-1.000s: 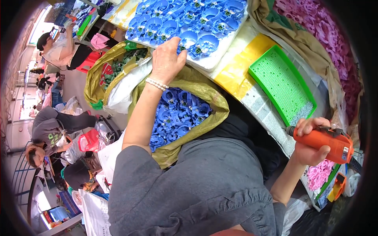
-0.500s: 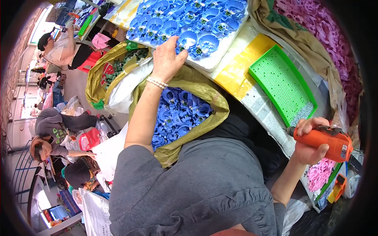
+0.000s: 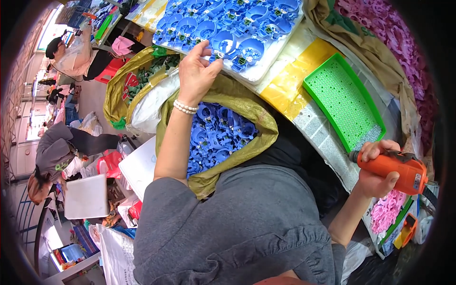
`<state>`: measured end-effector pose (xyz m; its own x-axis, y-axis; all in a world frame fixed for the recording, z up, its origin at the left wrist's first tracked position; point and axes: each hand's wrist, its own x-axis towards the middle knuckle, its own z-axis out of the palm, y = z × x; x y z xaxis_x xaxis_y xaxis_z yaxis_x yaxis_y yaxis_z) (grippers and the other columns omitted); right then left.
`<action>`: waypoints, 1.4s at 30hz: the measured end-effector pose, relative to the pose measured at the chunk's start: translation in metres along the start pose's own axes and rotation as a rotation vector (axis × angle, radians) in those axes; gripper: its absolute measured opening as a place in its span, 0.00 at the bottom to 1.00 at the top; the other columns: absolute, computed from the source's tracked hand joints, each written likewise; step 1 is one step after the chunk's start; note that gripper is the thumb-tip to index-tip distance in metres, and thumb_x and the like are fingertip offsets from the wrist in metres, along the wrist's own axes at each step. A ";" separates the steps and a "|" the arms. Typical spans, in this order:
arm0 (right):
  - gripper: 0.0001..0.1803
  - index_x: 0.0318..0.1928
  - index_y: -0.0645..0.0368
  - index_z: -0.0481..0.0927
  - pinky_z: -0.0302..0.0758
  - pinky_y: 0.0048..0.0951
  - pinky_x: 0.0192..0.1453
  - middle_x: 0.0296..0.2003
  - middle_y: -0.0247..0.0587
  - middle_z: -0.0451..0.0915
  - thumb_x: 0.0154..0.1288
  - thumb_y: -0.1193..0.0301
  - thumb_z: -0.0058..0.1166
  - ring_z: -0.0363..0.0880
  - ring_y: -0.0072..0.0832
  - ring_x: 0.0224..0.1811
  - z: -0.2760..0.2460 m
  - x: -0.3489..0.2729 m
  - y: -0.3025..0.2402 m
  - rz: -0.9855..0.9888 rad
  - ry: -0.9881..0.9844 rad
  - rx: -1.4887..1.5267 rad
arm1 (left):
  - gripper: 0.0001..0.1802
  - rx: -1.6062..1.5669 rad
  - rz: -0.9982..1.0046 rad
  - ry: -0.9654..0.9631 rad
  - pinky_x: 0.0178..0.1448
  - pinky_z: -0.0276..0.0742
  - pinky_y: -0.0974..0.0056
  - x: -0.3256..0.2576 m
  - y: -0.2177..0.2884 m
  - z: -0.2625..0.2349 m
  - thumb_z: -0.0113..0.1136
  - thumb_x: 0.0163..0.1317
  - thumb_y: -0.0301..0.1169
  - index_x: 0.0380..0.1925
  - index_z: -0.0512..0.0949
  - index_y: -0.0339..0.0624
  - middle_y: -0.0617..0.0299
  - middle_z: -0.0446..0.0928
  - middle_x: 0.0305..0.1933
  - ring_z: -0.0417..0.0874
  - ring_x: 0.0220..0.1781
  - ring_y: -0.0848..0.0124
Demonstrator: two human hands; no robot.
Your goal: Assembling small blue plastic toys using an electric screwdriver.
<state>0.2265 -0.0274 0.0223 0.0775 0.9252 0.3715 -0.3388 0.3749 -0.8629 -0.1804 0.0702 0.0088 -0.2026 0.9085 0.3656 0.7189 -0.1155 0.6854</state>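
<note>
A blue plastic part at the white tray's near edge is met by the left hand, its fingers now more curled, so handling seems under way; whether it is pinched cannot be told. Beside the green tray, the orange electric screwdriver is gripped by the right hand, long axis nearly crosswise, nose pointed left.

Orange handheld tool, dark nose pointing left, blue moulded parts, rounded cups, crowded on a white tray

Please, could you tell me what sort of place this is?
Probably a small assembly workshop: a white rectangular tray bears rows of blue plastic parts, an olive-yellow woven sack holds similar ones, and the right hand grips an orange handheld tool.
</note>
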 end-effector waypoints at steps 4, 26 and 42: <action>0.40 0.50 0.64 0.68 0.63 0.30 0.36 0.30 0.37 0.71 0.56 0.37 0.51 0.68 0.27 0.26 -0.002 0.001 -0.002 0.010 0.023 -0.002 | 0.30 -0.474 -0.232 -0.111 0.33 0.79 0.74 -0.010 0.016 -0.003 0.66 0.50 0.21 0.57 0.70 0.31 0.59 0.79 0.43 0.80 0.31 0.78; 0.34 0.46 0.69 0.72 0.79 0.39 0.40 0.31 0.47 0.77 0.63 0.44 0.50 0.78 0.34 0.32 -0.047 0.033 0.001 -0.112 0.170 -0.225 | 0.36 -1.309 -0.590 -0.926 0.32 0.80 0.68 -0.080 0.104 0.065 0.63 0.45 0.20 0.58 0.64 0.37 0.52 0.77 0.46 0.82 0.32 0.69; 0.40 0.42 0.68 0.74 0.74 0.28 0.27 0.24 0.42 0.76 0.59 0.35 0.47 0.74 0.28 0.23 -0.039 0.034 0.029 -0.157 0.243 -0.303 | 0.36 -1.506 -0.776 -1.156 0.29 0.79 0.65 -0.114 0.127 0.099 0.59 0.45 0.23 0.60 0.65 0.42 0.38 0.74 0.50 0.81 0.33 0.58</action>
<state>0.2560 0.0169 -0.0037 0.3371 0.8290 0.4462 -0.0169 0.4792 -0.8775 -0.0005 -0.0078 -0.0085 0.7301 0.6292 -0.2666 -0.4143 0.7178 0.5596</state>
